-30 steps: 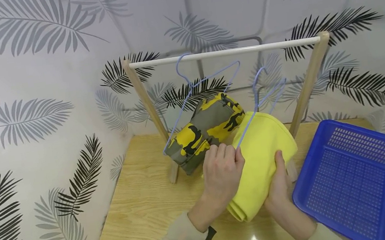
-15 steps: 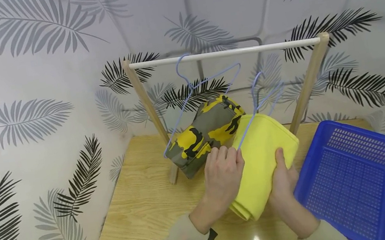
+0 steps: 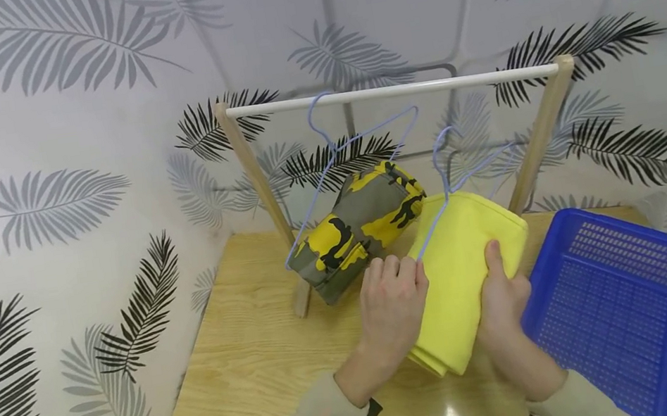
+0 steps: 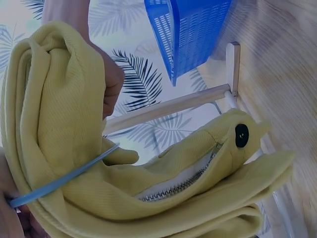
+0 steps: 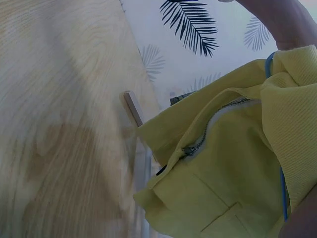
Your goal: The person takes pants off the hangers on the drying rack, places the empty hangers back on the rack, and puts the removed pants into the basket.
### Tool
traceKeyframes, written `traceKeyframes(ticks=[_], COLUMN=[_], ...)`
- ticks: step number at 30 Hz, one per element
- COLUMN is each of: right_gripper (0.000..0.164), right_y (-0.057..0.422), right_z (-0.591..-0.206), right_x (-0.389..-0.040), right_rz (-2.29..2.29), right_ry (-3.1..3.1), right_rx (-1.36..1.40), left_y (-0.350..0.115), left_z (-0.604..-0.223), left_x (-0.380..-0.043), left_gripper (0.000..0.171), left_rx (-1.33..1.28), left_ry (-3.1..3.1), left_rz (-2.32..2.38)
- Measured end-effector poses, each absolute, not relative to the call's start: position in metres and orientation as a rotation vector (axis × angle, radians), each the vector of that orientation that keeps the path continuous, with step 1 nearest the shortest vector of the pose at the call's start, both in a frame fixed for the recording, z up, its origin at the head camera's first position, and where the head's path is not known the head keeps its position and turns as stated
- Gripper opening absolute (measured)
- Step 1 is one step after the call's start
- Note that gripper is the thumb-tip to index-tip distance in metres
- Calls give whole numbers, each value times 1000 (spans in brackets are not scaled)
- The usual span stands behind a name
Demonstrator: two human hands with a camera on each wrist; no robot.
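Observation:
Yellow trousers [image 3: 462, 261] hang folded over a light blue wire hanger [image 3: 435, 224] in the head view. My left hand [image 3: 395, 306] grips the hanger's near left end beside the cloth. On the other side my right hand [image 3: 502, 305] holds the trousers, thumb on the front and the other fingers mostly hidden behind. A metal zip [image 4: 173, 192] and a dark button [image 4: 241, 135] show at the waist in the left wrist view. The hanger's hook sits below the rack's white rod [image 3: 394, 91], apart from it.
Camouflage trousers [image 3: 338, 243] hang to the left on another blue hanger [image 3: 312, 212] hooked over the rod. Wooden legs [image 3: 254, 169] support the rack on the wooden table [image 3: 253, 361]. A blue perforated basket [image 3: 617, 310] stands at the right. Leaf-patterned walls enclose the back and left.
The yellow trousers and both hands have shifted slightly right. The hanger has turned a little, its far arm reaching farther right. The camouflage trousers stay in place.

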State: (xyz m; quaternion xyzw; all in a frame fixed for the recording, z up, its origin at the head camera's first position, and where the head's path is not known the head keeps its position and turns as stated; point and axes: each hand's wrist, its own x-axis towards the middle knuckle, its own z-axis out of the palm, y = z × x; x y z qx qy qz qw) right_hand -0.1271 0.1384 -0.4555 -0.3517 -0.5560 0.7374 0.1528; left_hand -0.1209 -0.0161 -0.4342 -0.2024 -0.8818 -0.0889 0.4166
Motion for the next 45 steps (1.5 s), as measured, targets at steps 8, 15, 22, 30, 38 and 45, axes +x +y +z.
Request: traceKeyframes(ticks=[8,15,22,30,38,45], right_gripper=[39,32,29,30,35,39], right_y=[139,141,146,153,160,164], right_z=[-449,-444,-437,-430,-419,-411], right_x=[-129,-128,-128,-129,-129,-130], right_rz=[2096,2080,2042,2100,2167,2197], right_ry=[-1530,-1485,-1469,-1385,-1363,-1373], right_rx=[-972,-935,-928,-939,-979,-997], left_y=[-16,-17,-22,-28,-32,-34], left_z=[-433,-434,-437,-437,-436,-437], left_x=[-119,-120,-123,-125,-123,-122], left_gripper=[36,36,31,32,30,28], left_rx=[-482,-479,-487,-493,-507,-508], left_ry=[-2242,-2237,-2214,-2224,-2269,-2292], left_rz=[-243,-241,-235,-245,-281,-331])
